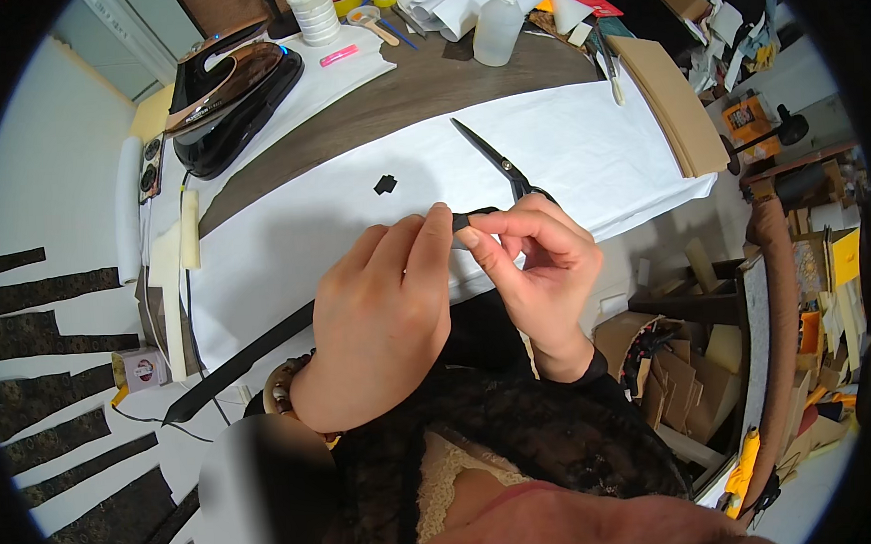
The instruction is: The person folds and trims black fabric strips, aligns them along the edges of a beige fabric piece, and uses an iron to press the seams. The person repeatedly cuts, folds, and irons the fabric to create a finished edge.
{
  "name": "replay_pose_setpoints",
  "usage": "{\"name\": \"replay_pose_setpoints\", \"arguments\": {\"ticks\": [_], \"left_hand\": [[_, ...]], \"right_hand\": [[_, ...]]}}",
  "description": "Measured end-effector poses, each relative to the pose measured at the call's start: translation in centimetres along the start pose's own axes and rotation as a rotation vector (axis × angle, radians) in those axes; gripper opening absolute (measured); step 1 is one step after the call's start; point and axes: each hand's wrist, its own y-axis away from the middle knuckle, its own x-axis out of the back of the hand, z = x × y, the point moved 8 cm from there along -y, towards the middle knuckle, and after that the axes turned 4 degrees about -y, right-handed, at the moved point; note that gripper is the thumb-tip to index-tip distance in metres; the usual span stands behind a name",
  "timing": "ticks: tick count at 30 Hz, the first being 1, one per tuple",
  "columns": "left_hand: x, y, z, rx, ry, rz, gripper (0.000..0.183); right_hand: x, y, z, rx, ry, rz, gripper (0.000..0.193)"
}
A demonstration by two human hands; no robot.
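My left hand point(381, 308) and my right hand point(544, 272) meet above the white-covered table. Between their fingertips they pinch the end of a narrow black fabric strip point(250, 361). The strip passes beneath my left hand and trails off to the lower left, past the table edge. My right thumb and forefinger press on the end; the left fingertips are partly hidden behind that hand's back. Close beyond my right hand lie black-handled scissors point(502, 159), their blades pointing away to the left. A small black fabric scrap point(385, 185) lies on the white sheet point(287, 206).
An iron point(233, 86) sits on its black base at the far left. A translucent bottle point(496, 28) and paper rolls stand at the back. Flat cardboard point(669, 106) borders the right end. Patterned dark fabric pieces point(62, 288) hang at left; boxes point(688, 382) fill the right side.
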Motion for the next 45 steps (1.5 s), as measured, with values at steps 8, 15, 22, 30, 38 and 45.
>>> {"name": "replay_pose_setpoints", "arguments": {"ticks": [8,15,22,30,38,45], "left_hand": [[0.2,-0.6,-0.3,0.060,-0.001,-0.019,0.028],[0.5,-0.6,-0.4,0.072,0.023,-0.007,0.027],[0.1,-0.7,-0.9,0.094,0.052,0.000,0.024],[0.5,-1.3,-1.1,0.108,-0.167,-0.029,0.016],[2.7,0.9,-2.3,-0.073,-0.339,0.108,0.037],[6.3,1.3,0.9,-0.335,-0.304,0.072,0.036]], "right_hand": [[-0.1,-1.4,1.0,0.064,-0.128,-0.071,0.033],[-0.2,0.1,-2.8,0.482,0.247,0.060,0.018],[-0.8,0.7,-3.4,0.547,0.360,0.029,0.021],[-0.1,-4.5,7.5,-0.192,-0.409,-0.216,0.028],[-8.3,-1.6,6.8,-0.557,-1.242,-0.724,0.033],[-7.9,-1.0,0.3,-0.399,-1.246,-0.918,0.021]]}}
